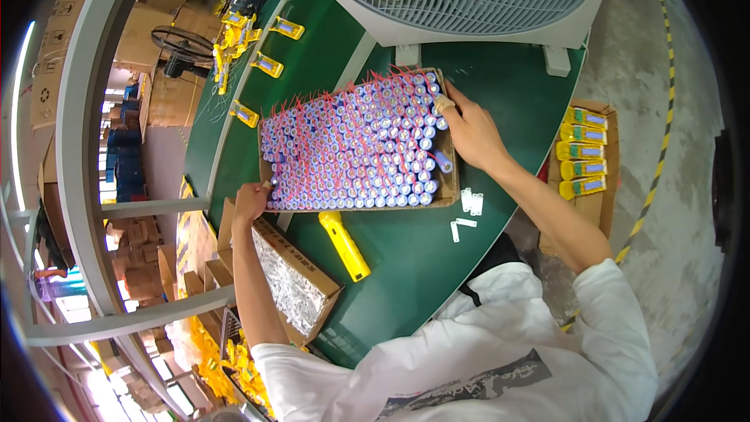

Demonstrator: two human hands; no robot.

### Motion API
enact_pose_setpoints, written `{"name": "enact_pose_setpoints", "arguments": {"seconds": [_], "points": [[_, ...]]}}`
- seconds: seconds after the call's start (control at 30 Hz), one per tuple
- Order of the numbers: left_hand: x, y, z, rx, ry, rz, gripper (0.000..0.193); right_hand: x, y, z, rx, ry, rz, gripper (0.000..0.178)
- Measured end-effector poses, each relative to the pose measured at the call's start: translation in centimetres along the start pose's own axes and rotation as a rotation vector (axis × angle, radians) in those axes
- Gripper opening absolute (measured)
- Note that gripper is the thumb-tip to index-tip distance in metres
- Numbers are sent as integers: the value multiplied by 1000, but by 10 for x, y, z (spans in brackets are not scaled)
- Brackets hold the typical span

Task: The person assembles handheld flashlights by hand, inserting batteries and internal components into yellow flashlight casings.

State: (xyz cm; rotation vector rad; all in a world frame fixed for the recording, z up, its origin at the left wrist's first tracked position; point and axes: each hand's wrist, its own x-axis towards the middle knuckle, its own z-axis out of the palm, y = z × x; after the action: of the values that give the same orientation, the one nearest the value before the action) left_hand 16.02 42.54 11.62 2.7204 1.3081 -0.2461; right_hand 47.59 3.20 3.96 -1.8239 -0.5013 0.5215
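Note:
A shallow cardboard tray (448, 189) lies on the green table in front of me. It is packed with upright blue-purple battery cells (351, 148) that have thin red wires on top. One loose cell (443, 161) leans in the gap at the tray's right end. My left hand (251, 202) is closed on the tray's near left corner. At the far right side, my right hand (472, 133) grips the edge, its thumb over the rim and its other fingers partly hidden. A yellow plastic casing (344, 247) rests just below the tray.
A large box fan (484, 23) stands at the table's far end. Small white strips (472, 202) lie right of the tray. A carton of white parts (293, 285) sits at lower left. Yellow units (268, 65) line the far left; others fill a box (613, 148) at right.

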Motion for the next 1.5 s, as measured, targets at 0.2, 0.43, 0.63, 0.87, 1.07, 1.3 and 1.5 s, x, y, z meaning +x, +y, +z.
{"name": "enact_pose_setpoints", "arguments": {"seconds": [0.2, 0.43, 0.63, 0.87, 1.07, 1.3, 1.5], "points": [[-23, 17, -6, -11, -194, -123, 32, 32, 4, 4, 23, 7, -7, 63], [4, -8, 19, -859, -341, -312, 44, 52, 18, 8, 109, -5, 67, 72], [22, 28, 33, -1421, -404, -288, 77, 49, -5, 22, 100, -32, 32, 90], [4, 39, 38, -1584, -226, -165, 72, 25, -15, 23, 456, -74, -1, 97], [8, 53, 23, -1574, -168, -192, 66, 10, -11, 21, 636, 39, -70, 86], [57, 92, 15, -1563, -106, -29, 64, -7, -28, -14, 618, 173, -208, 82], [76, 161, 12, -1560, -216, 30, 61, -11, -13, -51, 503, 323, -210, 81]]}}
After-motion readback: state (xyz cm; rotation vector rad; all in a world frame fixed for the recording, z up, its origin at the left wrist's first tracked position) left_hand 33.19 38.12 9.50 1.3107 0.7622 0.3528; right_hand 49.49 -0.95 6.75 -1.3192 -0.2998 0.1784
